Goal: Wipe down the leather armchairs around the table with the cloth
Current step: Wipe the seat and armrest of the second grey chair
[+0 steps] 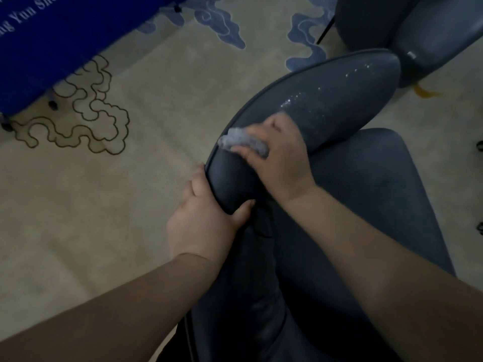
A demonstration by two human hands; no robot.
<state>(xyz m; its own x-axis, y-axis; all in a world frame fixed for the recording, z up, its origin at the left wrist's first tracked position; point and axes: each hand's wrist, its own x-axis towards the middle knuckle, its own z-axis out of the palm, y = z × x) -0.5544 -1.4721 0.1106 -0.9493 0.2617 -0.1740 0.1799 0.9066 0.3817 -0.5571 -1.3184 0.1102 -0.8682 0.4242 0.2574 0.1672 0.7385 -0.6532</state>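
A dark blue-grey leather armchair (339,100) fills the middle and right of the head view, seen from above. Its curved armrest runs from my hands up toward the top right, with wet shiny spots along its upper surface. My right hand (279,160) grips a crumpled pale grey cloth (240,142) and presses it onto the armrest. My left hand (206,220) grips the near edge of the armrest, fingers on the outer side and thumb on the inner side. The seat cushion (379,192) lies to the right of my right arm.
A second dark armchair (431,30) stands at the top right, close to the first. A table draped in blue cloth with white lettering (65,43) is at the top left. Beige carpet (104,205) with blue and dark cloud patterns covers the floor on the left.
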